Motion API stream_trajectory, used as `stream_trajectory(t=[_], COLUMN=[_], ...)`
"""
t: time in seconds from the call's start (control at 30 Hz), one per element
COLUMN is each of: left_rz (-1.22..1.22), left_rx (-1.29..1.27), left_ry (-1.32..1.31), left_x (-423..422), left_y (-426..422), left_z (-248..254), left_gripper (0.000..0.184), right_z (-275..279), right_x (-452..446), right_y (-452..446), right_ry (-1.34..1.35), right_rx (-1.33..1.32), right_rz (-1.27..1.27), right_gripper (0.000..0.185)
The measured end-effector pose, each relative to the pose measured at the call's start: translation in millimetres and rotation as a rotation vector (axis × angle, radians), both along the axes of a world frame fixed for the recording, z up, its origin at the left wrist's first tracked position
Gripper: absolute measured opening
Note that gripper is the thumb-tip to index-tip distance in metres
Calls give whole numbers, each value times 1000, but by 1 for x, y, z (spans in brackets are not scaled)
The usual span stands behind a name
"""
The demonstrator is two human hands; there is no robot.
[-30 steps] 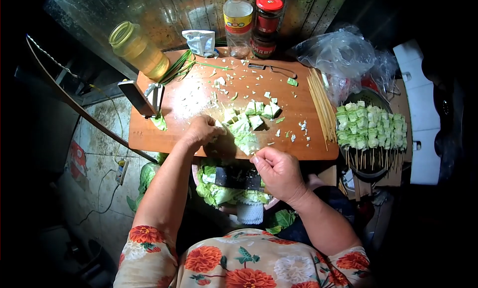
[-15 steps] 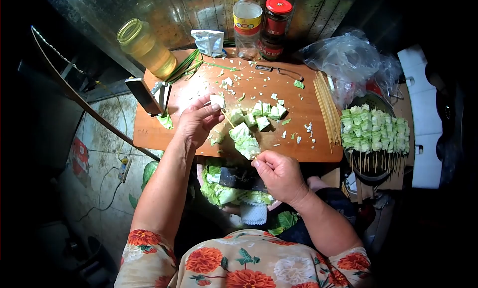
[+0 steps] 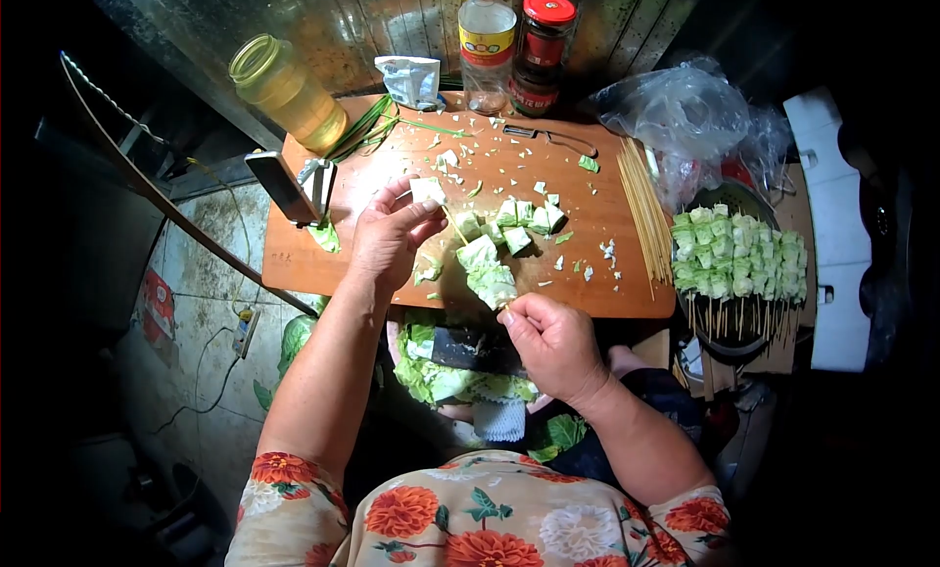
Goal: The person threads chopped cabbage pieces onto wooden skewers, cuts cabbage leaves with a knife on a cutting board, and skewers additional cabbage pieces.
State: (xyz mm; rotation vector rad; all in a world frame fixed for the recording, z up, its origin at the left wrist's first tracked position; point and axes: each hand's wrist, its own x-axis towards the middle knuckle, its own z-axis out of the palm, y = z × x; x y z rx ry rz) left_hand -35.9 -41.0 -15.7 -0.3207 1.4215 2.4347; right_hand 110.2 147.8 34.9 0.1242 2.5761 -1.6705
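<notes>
My right hand (image 3: 556, 344) pinches the lower end of a thin wooden skewer (image 3: 453, 221), just over the near edge of the wooden table. Pale green cabbage pieces (image 3: 484, 271) are threaded on the skewer's lower part, close to my right fingers. Between the thumb and fingers of my left hand (image 3: 392, 231) is another whitish cabbage piece (image 3: 427, 190), at the skewer's upper tip; whether the tip has pierced it I cannot tell. Several cut cabbage chunks (image 3: 517, 239) lie on the wooden table (image 3: 597, 234) beyond the skewer.
Bare skewers (image 3: 641, 214) lie along the table's right side. Filled cabbage skewers (image 3: 736, 254) rest over a pot at right. A phone (image 3: 281, 187) on a stand, a jar of yellow liquid (image 3: 289, 95) and a clear bottle (image 3: 487, 53) stand around. Below sits a basin with cabbage leaves and a dark blade (image 3: 475, 352).
The skewer and its cabbage pieces have shifted slightly up and to the right. The piece in my left hand has turned a little, showing a broader face.
</notes>
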Motion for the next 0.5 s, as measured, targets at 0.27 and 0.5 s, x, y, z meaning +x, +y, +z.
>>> stream_trajectory(t=[0.27, 0.5], left_rz=[13, -10], left_rx=[20, 2], left_ry=[-22, 14], left_x=[-1, 3], left_y=[2, 8], left_z=[0, 8], left_gripper=[49, 45], right_z=[4, 3], right_x=[2, 0], right_y=[2, 3], right_ry=[-46, -50], right_rx=[-23, 5], right_rz=[14, 13], right_gripper=[14, 14])
